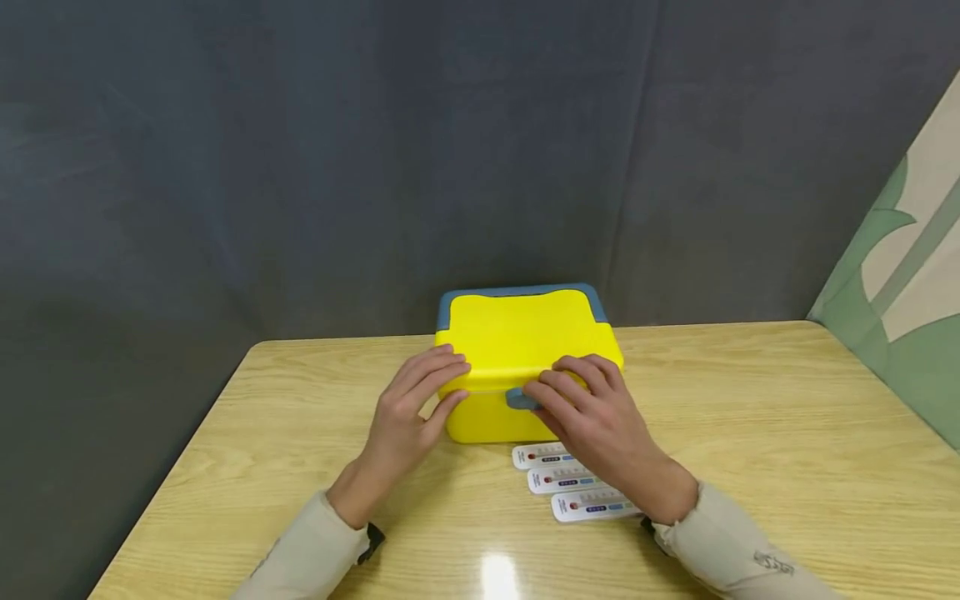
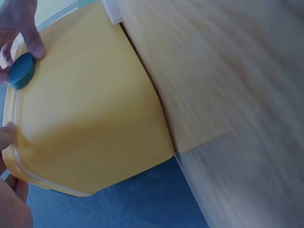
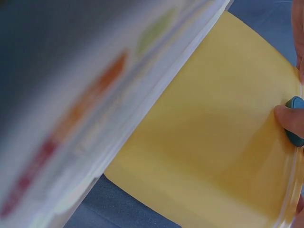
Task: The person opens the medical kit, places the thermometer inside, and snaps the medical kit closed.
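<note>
A yellow lidded box [image 1: 528, 337] with a blue handle [image 1: 521, 292] folded along its back stands on the table, lid down. My left hand [image 1: 408, 408] grips its front left corner, fingers on the lid and thumb on the front below the seam. At the front middle, my right hand [image 1: 596, 417] pinches the blue latch [image 1: 519, 399]; its thumb reaches the latch's underside in the right wrist view [image 3: 295, 121]. Under my right hand lie three flat white thermometer cards [image 1: 573, 505] with printed scales and red bulbs. That hand and forearm partly hide their right ends.
The wooden table [image 1: 300, 433] reaches out on both sides of the box. Behind it hangs a dark grey curtain [image 1: 450, 167]. A green and cream patterned panel [image 1: 915, 333] borders the right side.
</note>
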Demonstrator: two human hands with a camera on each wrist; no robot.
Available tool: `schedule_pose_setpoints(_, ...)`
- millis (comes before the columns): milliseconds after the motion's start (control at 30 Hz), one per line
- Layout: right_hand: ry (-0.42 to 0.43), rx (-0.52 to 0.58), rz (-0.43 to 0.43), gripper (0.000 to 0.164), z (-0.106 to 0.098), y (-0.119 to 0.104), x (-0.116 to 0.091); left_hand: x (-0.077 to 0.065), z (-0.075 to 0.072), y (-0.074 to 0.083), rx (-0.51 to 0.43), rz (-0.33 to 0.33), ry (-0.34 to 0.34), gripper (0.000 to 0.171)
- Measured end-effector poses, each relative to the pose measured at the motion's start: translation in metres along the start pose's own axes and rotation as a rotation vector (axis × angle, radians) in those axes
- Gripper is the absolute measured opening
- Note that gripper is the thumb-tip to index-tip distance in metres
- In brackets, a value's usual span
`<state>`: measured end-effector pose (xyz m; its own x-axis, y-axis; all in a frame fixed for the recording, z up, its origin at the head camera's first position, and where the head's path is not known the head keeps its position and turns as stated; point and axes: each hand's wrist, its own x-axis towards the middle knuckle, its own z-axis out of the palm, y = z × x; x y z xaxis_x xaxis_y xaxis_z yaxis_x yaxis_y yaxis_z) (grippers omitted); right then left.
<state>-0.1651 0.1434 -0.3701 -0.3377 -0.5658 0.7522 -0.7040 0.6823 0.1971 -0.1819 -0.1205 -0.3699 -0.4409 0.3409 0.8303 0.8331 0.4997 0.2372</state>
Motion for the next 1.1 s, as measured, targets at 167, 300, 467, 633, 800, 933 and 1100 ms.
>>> schedule_pose_setpoints(167,0.018,-0.008,-0.005,0.032,0.0,0.0,0.001,0.001,0.001,0.0,0.008,0.004,0.001,0.044)
schedule_pose_setpoints(300,0.056,0.004,-0.023,0.032,0.0,0.002,0.003,0.001,0.002,-0.001,0.005,0.013,0.009,0.045)
schedule_pose_setpoints(467,0.063,0.019,-0.033,0.029,-0.002,0.003,0.003,0.0,0.002,-0.003,0.008,0.023,0.013,0.046)
schedule_pose_setpoints(633,0.08,0.038,-0.037,0.036,-0.003,0.002,0.0,-0.003,0.003,-0.003,0.01,0.037,0.017,0.048)
schedule_pose_setpoints(800,0.066,0.086,-0.02,0.04,-0.004,0.003,-0.003,-0.003,0.004,-0.001,0.005,0.045,0.024,0.047)
schedule_pose_setpoints(933,0.01,0.145,-0.011,0.039,-0.007,0.004,-0.006,-0.002,0.003,-0.001,0.014,0.04,0.021,0.045)
schedule_pose_setpoints(1100,0.007,0.17,-0.043,0.035,-0.01,0.003,-0.008,-0.001,0.001,0.001,0.02,0.022,0.005,0.046)
